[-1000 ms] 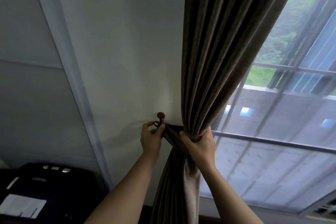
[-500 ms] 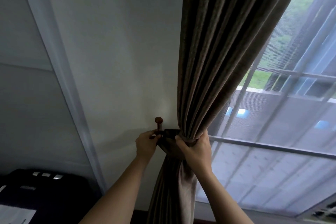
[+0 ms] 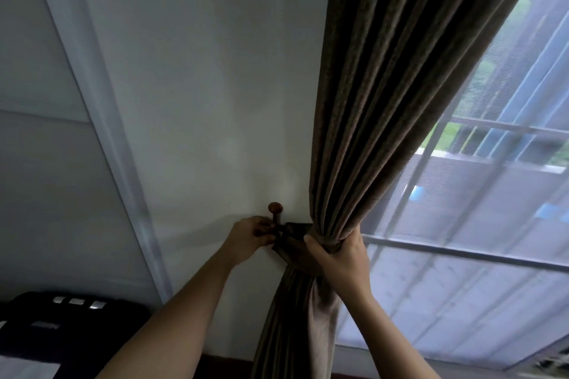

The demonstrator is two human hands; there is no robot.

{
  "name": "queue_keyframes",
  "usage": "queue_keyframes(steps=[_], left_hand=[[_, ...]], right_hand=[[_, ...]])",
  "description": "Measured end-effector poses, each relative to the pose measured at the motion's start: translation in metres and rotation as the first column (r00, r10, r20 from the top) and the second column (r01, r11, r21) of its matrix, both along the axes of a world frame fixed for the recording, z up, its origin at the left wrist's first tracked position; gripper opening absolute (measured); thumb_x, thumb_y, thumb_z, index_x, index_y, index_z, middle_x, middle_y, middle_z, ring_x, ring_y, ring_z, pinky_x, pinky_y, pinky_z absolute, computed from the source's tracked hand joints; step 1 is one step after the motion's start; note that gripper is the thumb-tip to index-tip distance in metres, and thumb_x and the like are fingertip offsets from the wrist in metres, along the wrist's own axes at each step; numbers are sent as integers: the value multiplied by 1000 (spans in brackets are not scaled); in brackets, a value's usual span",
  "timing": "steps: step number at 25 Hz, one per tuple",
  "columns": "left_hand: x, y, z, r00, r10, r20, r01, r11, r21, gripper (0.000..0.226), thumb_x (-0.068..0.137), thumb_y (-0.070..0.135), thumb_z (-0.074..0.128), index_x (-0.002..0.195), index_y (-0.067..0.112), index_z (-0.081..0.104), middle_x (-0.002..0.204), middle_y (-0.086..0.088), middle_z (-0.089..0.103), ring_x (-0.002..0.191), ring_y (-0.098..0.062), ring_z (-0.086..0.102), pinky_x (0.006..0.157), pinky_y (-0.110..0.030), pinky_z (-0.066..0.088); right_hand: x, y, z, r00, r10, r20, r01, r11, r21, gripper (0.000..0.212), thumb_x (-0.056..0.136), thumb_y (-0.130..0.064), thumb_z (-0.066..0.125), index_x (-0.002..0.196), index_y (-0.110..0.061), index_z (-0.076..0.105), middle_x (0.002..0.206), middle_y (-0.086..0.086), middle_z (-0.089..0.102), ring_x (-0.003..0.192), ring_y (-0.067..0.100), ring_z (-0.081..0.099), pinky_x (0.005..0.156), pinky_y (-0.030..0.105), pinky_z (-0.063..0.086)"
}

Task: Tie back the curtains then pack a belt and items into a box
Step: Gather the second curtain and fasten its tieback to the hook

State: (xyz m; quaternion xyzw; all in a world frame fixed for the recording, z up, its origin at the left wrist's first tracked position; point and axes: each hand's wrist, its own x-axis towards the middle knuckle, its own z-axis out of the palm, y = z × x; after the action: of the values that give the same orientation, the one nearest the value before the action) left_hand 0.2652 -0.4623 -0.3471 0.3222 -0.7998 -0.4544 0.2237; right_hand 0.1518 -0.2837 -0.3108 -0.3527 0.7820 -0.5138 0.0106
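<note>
Curtain (image 3: pixel 385 101) cloth fills the middle of the frame, its long axis slanting from the top right corner down to the bottom centre, with pleats fanned wide above and drawn into a narrow waist at lower centre, just beside the white wall (image 3: pixel 200 71). Your right hand (image 3: pixel 341 252) is clenched around that waist, fingers wrapped over the gathered folds and the band (image 3: pixel 292 243) circling them, so the bundle is held tight and close to the wall while the band gets fastened. Your left hand (image 3: pixel 249 237), just to the left, has its fingers curled at the stem of the round-topped wooden peg (image 3: pixel 275 209), pinching what looks like the band's end; the loop itself is too small and dark to make out. The band runs short and roughly level from the bundle towards the peg. By the look of it you are hooking that end on; belt and box are nowhere in view, so the packing lies ahead
</note>
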Motion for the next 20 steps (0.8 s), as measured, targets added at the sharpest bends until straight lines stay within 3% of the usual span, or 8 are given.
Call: queue_keyframes(steps=[2,6,8,12,14,16,18,20], left_hand=[[-2,0,-5,999,24,-43,-21,997,69,30,75,1,74,102,12,66,88,-5,68,90,-19,65,82,-20,52],[-15,3,-9,988,140,-69,-141,990,-6,21,74,-4,72,92,3,66,79,-7,65,74,-18,63,64,-16,51],[-18,5,-13,977,187,-100,-196,977,-86,12,78,4,72,87,8,67,74,-3,66,69,-14,63,66,-24,50],[-19,2,-20,961,255,-103,-272,940,-207,11,86,4,62,91,5,72,80,-5,71,74,-17,66,67,-23,48],[-16,1,-19,977,196,-80,-202,977,-63,15,89,6,58,93,3,72,80,-9,71,73,-21,67,69,-22,53],[-6,9,-21,986,158,-60,-140,963,232,18,90,10,58,103,3,70,92,-13,71,78,-19,68,79,-25,57],[4,23,-28,998,67,6,-65,940,334,31,87,4,57,117,9,64,114,-9,67,98,-16,65,92,-26,51],[9,40,-32,988,-125,85,92,945,313,52,83,-4,51,131,16,53,128,6,54,118,-10,52,99,-24,41]], right_hand=[[1,0,1,1000,-1,4,1,1000,0,61,67,-42,77,117,-20,49,108,-6,57,99,13,56,77,31,47],[0,1,2,1000,18,-7,-17,1000,22,58,67,-45,75,114,-24,48,103,-11,53,94,8,53,74,25,41],[-1,2,1,1000,23,-5,-23,999,28,57,67,-45,75,113,-25,48,103,-11,54,96,10,55,75,27,42],[-6,7,0,994,105,32,-106,994,36,69,66,-42,79,123,-24,44,114,-10,53,106,9,53,84,27,46],[-3,16,-11,990,131,52,-134,989,63,90,64,-40,82,136,-16,33,129,-7,42,118,6,43,95,24,40],[7,32,-38,991,57,118,-68,994,87,96,68,-34,81,142,-11,25,138,-1,37,126,11,39,103,28,37],[20,43,-60,987,-6,160,-11,994,105,77,78,-24,73,140,-12,30,136,5,44,127,19,43,103,30,39],[29,43,-66,978,60,199,-80,992,93,56,83,-10,64,131,-20,37,124,3,53,117,20,51,93,17,40]])
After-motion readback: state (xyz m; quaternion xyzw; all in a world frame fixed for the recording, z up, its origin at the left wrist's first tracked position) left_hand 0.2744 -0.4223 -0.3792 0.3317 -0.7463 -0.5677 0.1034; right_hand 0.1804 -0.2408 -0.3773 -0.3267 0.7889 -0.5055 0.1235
